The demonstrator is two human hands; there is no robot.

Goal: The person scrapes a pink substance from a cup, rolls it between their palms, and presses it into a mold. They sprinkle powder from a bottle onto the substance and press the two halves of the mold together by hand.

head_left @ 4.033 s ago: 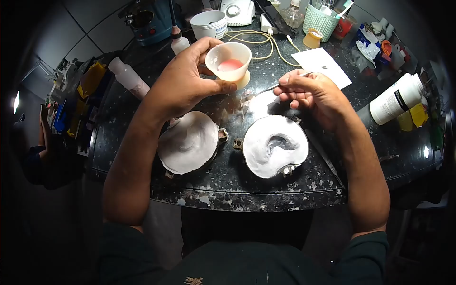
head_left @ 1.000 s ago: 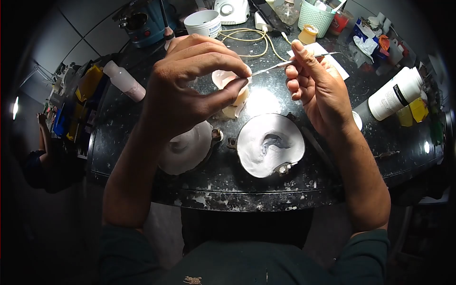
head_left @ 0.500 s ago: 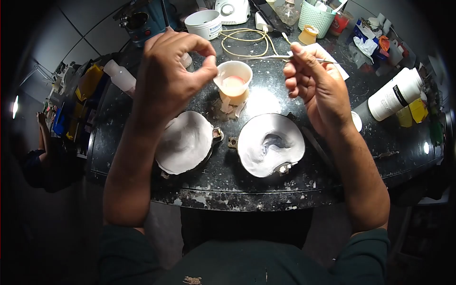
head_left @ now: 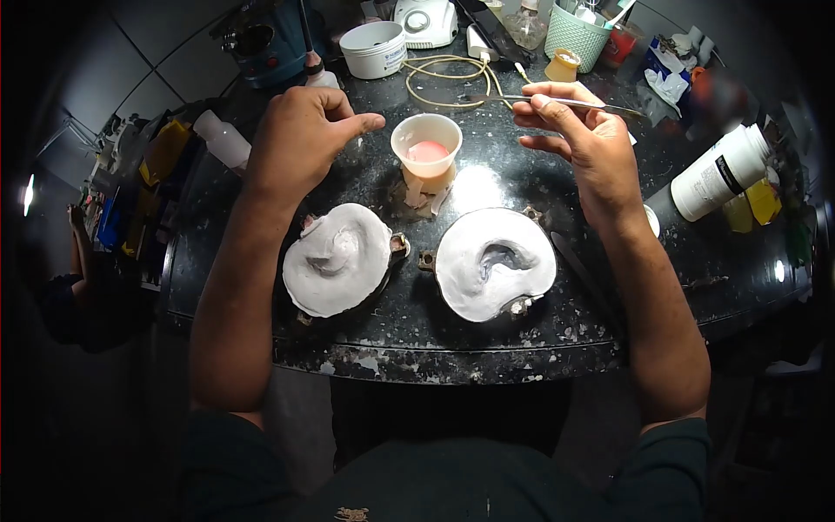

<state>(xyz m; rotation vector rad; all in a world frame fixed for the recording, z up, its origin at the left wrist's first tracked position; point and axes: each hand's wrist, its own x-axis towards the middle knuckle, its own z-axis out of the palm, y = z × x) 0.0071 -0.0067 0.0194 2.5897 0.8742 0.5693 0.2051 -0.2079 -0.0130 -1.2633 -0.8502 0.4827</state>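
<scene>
Pink liquid in white cup [head_left: 425, 148] between both hands, plaster-filled flask halves [head_left: 495, 263] below.

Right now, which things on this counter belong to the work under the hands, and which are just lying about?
In use:
right hand holding metal spatula
left hand, empty
mixing cup with pink material
two plaster-filled flask halves

Lying about:
white bottle
green basket
cable
white tub

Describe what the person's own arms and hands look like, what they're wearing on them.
Both hands are bare: no gloves, rings or watch show on the left hand or the right hand. The forearms are uncovered down to dark teal sleeves pushed up near the elbows, part of a dark top with a small pale mark on the chest. The fingers carry no visible tape or coverings.
</scene>
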